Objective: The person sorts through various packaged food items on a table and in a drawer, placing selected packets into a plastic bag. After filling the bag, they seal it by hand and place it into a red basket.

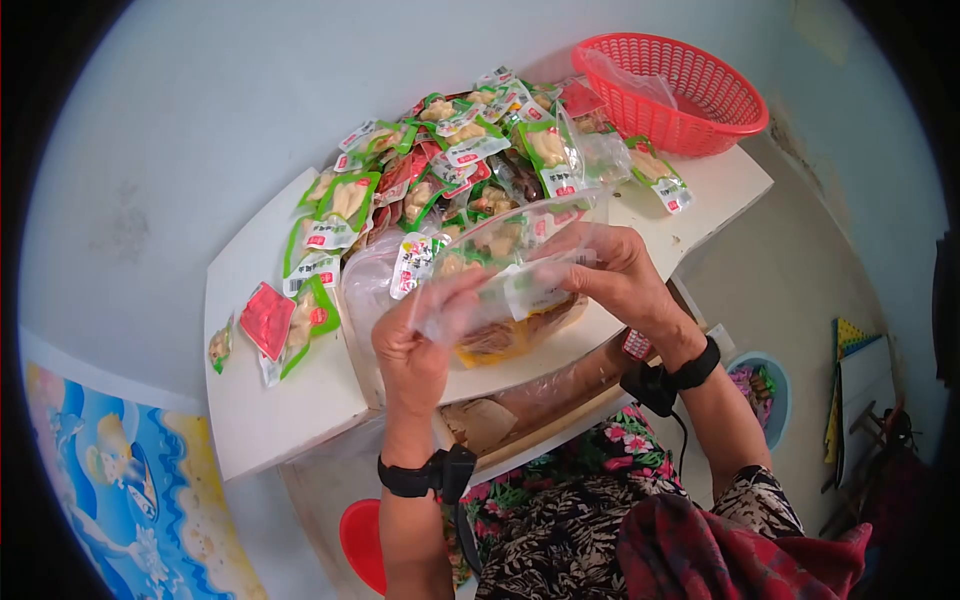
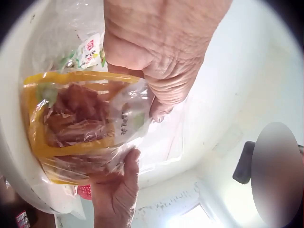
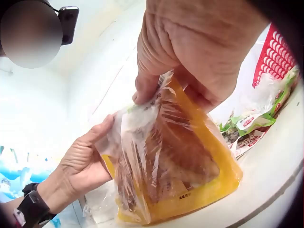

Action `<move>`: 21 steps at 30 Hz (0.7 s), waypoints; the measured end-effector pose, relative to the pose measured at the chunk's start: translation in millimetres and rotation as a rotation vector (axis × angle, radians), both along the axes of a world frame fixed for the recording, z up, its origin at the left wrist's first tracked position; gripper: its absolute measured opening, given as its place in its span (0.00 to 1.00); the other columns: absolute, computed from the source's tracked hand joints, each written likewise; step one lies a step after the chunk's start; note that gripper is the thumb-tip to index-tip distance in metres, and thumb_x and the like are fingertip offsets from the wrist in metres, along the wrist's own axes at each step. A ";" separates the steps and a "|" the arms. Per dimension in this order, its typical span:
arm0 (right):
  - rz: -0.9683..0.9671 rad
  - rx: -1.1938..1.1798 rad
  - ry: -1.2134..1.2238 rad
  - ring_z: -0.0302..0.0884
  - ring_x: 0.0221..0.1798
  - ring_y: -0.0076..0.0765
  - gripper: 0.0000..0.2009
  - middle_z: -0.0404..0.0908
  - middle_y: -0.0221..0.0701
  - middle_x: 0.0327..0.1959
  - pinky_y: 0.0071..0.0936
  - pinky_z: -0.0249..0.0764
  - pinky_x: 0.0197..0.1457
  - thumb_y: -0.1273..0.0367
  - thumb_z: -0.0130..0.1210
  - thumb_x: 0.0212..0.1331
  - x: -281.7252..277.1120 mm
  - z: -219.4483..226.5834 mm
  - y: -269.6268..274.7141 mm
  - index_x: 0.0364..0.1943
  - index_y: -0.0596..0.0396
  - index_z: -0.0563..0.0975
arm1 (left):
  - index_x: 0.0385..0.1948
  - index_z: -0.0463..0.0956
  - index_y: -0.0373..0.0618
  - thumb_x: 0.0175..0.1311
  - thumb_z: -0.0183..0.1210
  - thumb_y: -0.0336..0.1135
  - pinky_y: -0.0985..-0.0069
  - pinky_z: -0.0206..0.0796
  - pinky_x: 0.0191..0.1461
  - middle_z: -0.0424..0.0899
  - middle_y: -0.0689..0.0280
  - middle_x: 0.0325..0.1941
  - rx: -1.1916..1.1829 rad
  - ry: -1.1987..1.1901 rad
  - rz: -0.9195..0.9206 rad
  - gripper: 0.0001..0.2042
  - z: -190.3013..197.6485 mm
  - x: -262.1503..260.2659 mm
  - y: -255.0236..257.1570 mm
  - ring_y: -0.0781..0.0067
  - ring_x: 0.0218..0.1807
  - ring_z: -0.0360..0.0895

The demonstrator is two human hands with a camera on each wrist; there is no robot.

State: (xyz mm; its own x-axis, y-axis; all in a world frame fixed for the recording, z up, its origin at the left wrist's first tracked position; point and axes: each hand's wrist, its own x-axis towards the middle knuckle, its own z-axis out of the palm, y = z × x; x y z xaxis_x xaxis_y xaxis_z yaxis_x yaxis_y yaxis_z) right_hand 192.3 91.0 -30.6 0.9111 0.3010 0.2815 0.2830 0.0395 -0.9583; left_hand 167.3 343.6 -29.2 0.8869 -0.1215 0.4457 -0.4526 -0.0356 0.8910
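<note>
A clear plastic bag with yellow borders [image 1: 545,322], holding reddish-brown food pieces, is held up over the table's front edge. My left hand [image 1: 412,345] grips one top corner, thumb on the near side in the right wrist view. My right hand [image 1: 625,280] pinches the opposite top corner between thumb and fingers. In the left wrist view the bag [image 2: 78,116] hangs with its yellow-framed window facing the camera, the left hand [image 2: 161,47] above it. The left fingertips are hidden behind the plastic. Brown contents fill the lower part of the bag [image 3: 185,147] in the right wrist view.
A heap of green-edged and red food packets [image 1: 465,150] covers the back of the white table [image 1: 310,400]. At the back right stands a red plastic basket [image 1: 690,95]. An open drawer [image 1: 530,410] lies below the bag, and a blue tub [image 1: 780,400] is on the floor.
</note>
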 end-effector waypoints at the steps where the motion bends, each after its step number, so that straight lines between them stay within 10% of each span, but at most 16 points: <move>1: -0.011 0.009 0.001 0.81 0.45 0.15 0.10 0.89 0.24 0.41 0.22 0.79 0.50 0.68 0.69 0.66 1.3 1.3 0.1 0.47 0.57 0.87 | 0.55 0.85 0.35 0.71 0.64 0.28 0.73 0.75 0.61 0.92 0.61 0.47 -0.023 -0.010 -0.006 0.14 3.4 2.1 1.4 0.75 0.52 0.85; 7: -0.031 0.203 -0.017 0.84 0.44 0.19 0.10 0.91 0.29 0.40 0.24 0.80 0.52 0.66 0.66 0.70 5.6 19.6 2.9 0.46 0.58 0.87 | 0.56 0.82 0.34 0.79 0.59 0.37 0.65 0.77 0.62 0.91 0.54 0.49 -0.204 0.037 -0.043 0.16 24.9 6.9 3.1 0.60 0.50 0.88; 21: -0.207 0.284 -0.175 0.84 0.43 0.19 0.10 0.90 0.26 0.38 0.20 0.75 0.47 0.63 0.64 0.72 12.8 55.9 9.8 0.44 0.55 0.86 | 0.50 0.85 0.38 0.78 0.60 0.38 0.74 0.77 0.52 0.91 0.59 0.45 -0.174 -0.007 0.097 0.13 43.8 12.7 20.8 0.71 0.43 0.89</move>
State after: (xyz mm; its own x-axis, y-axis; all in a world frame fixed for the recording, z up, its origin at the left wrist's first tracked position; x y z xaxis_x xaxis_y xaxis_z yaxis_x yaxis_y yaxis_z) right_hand 205.0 100.9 25.4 0.8752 0.0031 0.4837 0.4711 0.2211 -0.8539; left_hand 180.0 364.4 14.6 0.8875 0.0442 0.4587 -0.4607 0.0748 0.8844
